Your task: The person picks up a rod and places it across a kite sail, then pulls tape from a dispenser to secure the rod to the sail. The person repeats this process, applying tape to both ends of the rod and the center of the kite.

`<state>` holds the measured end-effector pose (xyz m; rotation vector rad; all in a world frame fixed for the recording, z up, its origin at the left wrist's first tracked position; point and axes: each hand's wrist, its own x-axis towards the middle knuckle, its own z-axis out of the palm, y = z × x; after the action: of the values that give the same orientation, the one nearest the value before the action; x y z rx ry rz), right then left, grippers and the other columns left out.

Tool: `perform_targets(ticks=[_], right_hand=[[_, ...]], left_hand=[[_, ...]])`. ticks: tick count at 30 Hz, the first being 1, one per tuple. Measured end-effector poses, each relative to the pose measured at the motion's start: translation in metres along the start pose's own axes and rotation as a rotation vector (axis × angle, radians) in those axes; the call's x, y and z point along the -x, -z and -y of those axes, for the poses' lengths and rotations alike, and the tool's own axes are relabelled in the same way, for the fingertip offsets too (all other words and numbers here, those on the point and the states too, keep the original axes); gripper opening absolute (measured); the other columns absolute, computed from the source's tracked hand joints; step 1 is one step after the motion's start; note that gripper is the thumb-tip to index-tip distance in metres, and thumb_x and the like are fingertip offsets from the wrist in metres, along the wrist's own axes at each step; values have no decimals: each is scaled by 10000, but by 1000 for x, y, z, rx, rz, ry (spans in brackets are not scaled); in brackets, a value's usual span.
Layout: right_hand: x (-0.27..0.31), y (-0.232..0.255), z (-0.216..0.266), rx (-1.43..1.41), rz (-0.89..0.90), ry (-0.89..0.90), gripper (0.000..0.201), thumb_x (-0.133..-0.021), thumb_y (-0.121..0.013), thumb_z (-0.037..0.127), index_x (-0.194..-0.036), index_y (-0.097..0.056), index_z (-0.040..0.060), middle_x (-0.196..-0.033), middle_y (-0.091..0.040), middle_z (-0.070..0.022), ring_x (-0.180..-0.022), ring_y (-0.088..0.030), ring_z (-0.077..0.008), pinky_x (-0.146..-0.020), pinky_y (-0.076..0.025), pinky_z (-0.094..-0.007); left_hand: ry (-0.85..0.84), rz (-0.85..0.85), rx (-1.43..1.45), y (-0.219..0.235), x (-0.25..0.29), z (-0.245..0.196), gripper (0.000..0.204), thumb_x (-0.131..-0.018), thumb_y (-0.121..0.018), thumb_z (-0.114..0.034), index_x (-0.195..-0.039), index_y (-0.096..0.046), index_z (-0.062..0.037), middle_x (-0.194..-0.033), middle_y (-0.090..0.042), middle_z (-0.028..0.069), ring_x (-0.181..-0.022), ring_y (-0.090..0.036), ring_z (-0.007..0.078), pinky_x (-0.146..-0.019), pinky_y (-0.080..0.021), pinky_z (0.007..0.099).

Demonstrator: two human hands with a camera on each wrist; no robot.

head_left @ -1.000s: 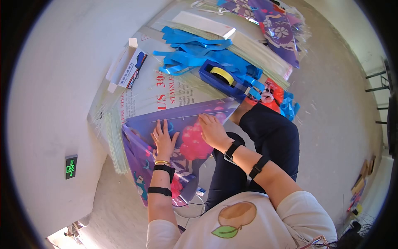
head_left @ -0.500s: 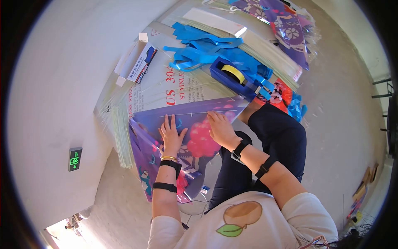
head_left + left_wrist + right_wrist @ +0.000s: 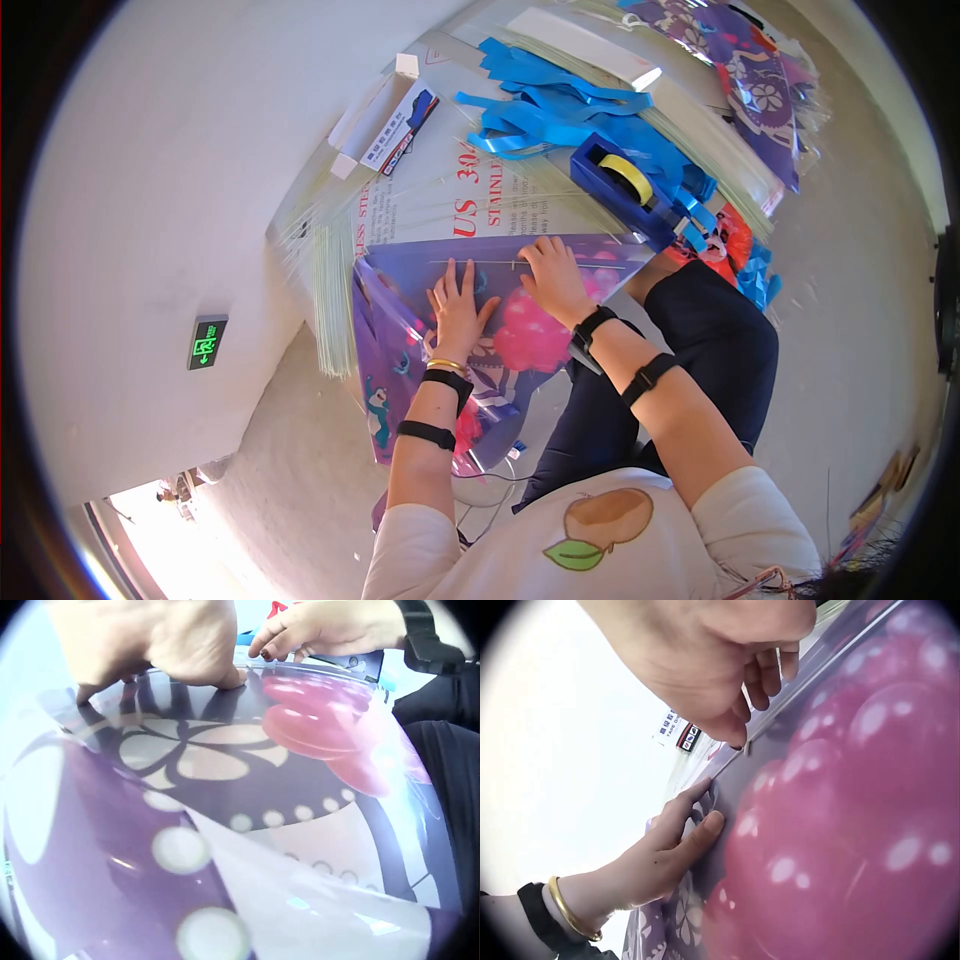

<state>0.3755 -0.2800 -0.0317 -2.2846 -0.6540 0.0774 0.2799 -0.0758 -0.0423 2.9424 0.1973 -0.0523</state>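
Observation:
A glossy purple plastic sheet (image 3: 395,275) printed with pink balloons lies across the front of the work surface and hangs over its near edge. A thin pale rod (image 3: 832,666) runs along its upper part, with a small white tab (image 3: 747,748) partway along. My left hand (image 3: 460,325) rests on the sheet just below the rod, fingers spread and thumb out to the side. To its right, my right hand (image 3: 557,285) has loosely bent fingers at the rod, its thumb tip right beside the tab.
Beyond the sheet lies a board with red lettering (image 3: 465,200). On it are a blue tape dispenser (image 3: 610,190), blue ribbons (image 3: 545,115) and an opened tape box (image 3: 390,130). Thin pale rods (image 3: 335,300) hang over the left edge. More purple printed sheets (image 3: 760,95) lie at the far right.
The head view has shifted, so the scene sits farther right. My right hand has slid left along the rod to the tab; my left hand stays on the sheet.

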Motion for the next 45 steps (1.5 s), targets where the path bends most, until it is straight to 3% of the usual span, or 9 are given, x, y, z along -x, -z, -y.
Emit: perform_targets(ticks=[9,13,14,20,39,42,45], right_hand=[[-18,-14,3,-16,21,-31,289,-765,-804,126,-1001,-640,89,-1082,-597,-108,-1111,-555,-328,-916,-451,-452],[7,7,0,13,50,25,311,-792,-779,141,-1073,-669,70,-1106,-591,-91,-1121,-554,-312,-939,-450,-452],[14,16,0,18,93,24,359,-813,-750,138,-1153,-677,46,-1157,-594,-87,-1144,-551,-305,-961,-449,-436],[41,22,-13,63,65,88,409,-837,-702,109,-1228,-665,-5,-1258,-590,-93,-1171,-542,-295,-997,-443,-425],[42,29,-12,10,65,54,388,-835,-712,131,-1203,-684,9,-1281,-602,-89,-1174,-559,-310,-996,-455,-439],[39,52,-17,5,-32,52,360,-837,-724,137,-1178,-690,28,-1284,-602,-94,-1176,-557,-323,-994,-450,-453],[36,115,-29,-32,-170,39,298,-842,-730,122,-1130,-697,55,-1228,-613,-118,-1151,-562,-339,-973,-451,-470]], left_hand=[[-1,-1,-22,-1,0,0,875,-911,-691,-543,-1607,-344,-141,-1646,-271,200,-1428,-336,434,-1170,-243,708],[18,17,-33,1,-1,-1,877,-920,-690,-531,-1614,-324,-140,-1648,-267,199,-1435,-329,432,-1175,-235,709],[16,16,-27,1,0,-1,877,-920,-692,-528,-1614,-324,-139,-1649,-265,198,-1436,-328,432,-1175,-234,709],[14,8,-20,-1,0,-1,882,-917,-700,-523,-1613,-322,-136,-1655,-253,195,-1433,-327,435,-1175,-231,708],[-4,-37,-18,0,2,-1,905,-896,-728,-516,-1609,-322,-133,-1648,-268,173,-1399,-371,423,-1165,-260,698],[-36,-87,30,1,2,1,914,-882,-738,-525,-1602,-335,-133,-1636,-296,176,-1396,-386,427,-1170,-266,686],[-2,-106,-19,2,4,-2,918,-876,-731,-549,-1590,-354,-112,-1625,-316,186,-1390,-399,423,-1191,-266,638]])
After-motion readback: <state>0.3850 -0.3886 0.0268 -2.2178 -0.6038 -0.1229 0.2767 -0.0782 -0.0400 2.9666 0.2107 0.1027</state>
